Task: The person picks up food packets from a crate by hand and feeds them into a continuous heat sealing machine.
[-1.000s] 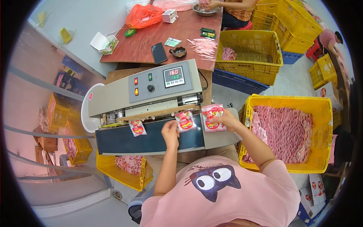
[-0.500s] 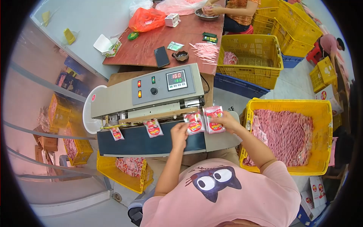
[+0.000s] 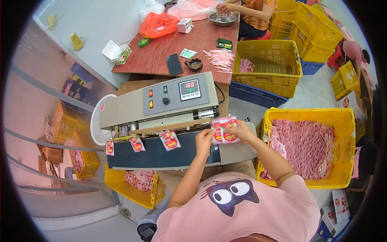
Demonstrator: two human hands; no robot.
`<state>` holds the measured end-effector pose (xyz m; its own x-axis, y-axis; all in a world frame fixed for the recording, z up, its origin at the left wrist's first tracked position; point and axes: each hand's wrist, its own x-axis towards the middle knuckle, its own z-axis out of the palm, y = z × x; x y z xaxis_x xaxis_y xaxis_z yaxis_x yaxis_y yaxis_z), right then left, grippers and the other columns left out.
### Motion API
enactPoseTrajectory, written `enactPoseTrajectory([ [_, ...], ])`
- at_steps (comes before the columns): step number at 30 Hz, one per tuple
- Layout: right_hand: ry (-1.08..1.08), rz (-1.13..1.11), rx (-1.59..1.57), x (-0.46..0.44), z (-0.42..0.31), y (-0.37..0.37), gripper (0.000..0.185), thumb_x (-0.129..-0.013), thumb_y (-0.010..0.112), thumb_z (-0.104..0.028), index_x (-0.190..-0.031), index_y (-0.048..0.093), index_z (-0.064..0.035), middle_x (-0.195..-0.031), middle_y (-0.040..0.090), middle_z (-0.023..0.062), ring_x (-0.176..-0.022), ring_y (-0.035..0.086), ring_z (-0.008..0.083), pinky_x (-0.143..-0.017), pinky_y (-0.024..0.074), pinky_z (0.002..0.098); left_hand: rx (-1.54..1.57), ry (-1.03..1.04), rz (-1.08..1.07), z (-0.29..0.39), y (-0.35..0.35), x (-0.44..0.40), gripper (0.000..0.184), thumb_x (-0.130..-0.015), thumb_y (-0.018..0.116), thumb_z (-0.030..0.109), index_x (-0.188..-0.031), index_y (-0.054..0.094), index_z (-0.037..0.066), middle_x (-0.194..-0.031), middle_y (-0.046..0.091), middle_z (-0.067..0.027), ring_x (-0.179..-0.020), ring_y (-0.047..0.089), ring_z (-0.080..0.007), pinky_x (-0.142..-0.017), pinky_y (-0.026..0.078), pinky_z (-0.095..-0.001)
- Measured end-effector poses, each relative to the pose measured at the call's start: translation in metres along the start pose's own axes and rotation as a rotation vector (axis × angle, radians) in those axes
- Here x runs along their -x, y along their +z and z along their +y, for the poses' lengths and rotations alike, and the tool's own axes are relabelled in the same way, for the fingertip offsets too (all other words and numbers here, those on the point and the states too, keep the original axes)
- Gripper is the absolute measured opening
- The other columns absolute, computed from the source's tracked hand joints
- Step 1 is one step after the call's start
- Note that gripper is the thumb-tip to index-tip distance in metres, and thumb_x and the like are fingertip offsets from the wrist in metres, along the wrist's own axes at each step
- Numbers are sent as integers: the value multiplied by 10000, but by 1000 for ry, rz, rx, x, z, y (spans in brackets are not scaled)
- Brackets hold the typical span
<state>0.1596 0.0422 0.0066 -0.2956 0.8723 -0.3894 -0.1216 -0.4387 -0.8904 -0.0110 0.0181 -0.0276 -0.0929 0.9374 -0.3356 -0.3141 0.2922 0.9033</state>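
My left hand [image 3: 204, 142] pinches the left edge of a red-and-white snack packet [image 3: 217, 134] at the right end of the sealing machine [image 3: 137, 107]. My right hand [image 3: 242, 132] is closed on another such packet [image 3: 230, 131], thumb across its front. The two packets overlap side by side, the right one in front. Farther left, three packets stand along the sealer's slot, above the dark conveyor belt [image 3: 161, 155]: a near one [image 3: 170, 140], a middle one [image 3: 137, 144] and one at the exit end [image 3: 109, 148]. The display on the sealer reads 160 twice.
A yellow crate [image 3: 350, 153] of pink packets stands at my right, another [image 3: 153, 197] below the belt. The red table [image 3: 159, 52] behind the sealer carries a phone [image 3: 174, 65], a small bowl [image 3: 194, 63] and pink straw-like sticks [image 3: 219, 59]. Another person [image 3: 260, 14] works over a metal bowl.
Packets along the sealer have moved left; three stand there now instead of two. My left hand has shifted right, close to my right hand, and their packets now overlap.
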Motion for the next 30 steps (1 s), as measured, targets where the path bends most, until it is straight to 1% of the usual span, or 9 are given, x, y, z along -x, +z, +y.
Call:
enactPoseTrajectory([
  [6,24,-25,-83,3,3,-5,249,-731,678,-85,-945,569,-17,-839,629,54,-706,598,111,-647,498,270,61,-26,153,13,-53,8,102,-778,626,74,-832,597,-7,-585,500,16,-418,383,-27,-332,239,-167],
  [8,25,-40,-73,3,4,-3,247,-732,682,-99,-936,570,-19,-829,627,52,-697,597,109,-638,496,268,-64,195,374,15,-59,18,102,-779,627,69,-834,575,1,-623,494,10,-466,410,-31,-366,274,-169],
  [9,20,-59,-55,2,4,-2,245,-733,686,-114,-927,571,-21,-818,626,49,-688,596,107,-629,495,265,-203,491,515,-4,-70,14,104,-776,632,65,-816,552,14,-672,492,6,-532,434,-39,-432,324,-166],
  [11,-9,-65,-75,-1,6,1,262,-731,696,-142,-925,570,-20,-807,622,44,-683,590,99,-620,491,258,-218,586,472,15,-37,35,103,-771,636,55,-780,537,28,-708,500,3,-579,441,-45,-492,355,-166],
  [12,-28,-79,-87,0,9,3,283,-730,706,-171,-924,568,-18,-795,618,39,-679,584,91,-611,486,252,-390,590,354,7,-30,36,113,-783,636,93,-817,551,28,-710,505,9,-582,444,-42,-496,364,-167],
  [15,-62,-61,-25,-3,13,7,303,-736,704,-180,-950,562,-20,-825,616,37,-709,576,86,-622,481,247,-42,27,-16,3,6,22,135,-805,616,133,-869,596,15,-661,529,15,-476,412,-37,-400,290,-168],
  [20,-56,-58,-71,5,3,11,328,-729,700,-118,-1000,548,-10,-855,616,39,-749,579,94,-669,480,249,-33,-47,-59,1,-2,3,90,-792,620,96,-824,631,12,-599,532,26,-456,413,-27,-392,278,-157],
  [24,-29,-30,-107,3,14,6,306,-718,688,-71,-980,545,-1,-865,621,59,-750,588,108,-677,487,265,3,-61,62,14,-25,0,98,-759,639,51,-817,626,-27,-603,558,-9,-445,408,-36,-394,304,-178],
  [30,23,-12,-84,6,16,4,261,-712,663,-33,-947,557,0,-839,627,65,-709,602,120,-638,496,267,12,1,243,23,-70,5,123,-775,623,61,-843,609,-41,-566,515,-7,-411,408,-50,-338,240,-178],
])
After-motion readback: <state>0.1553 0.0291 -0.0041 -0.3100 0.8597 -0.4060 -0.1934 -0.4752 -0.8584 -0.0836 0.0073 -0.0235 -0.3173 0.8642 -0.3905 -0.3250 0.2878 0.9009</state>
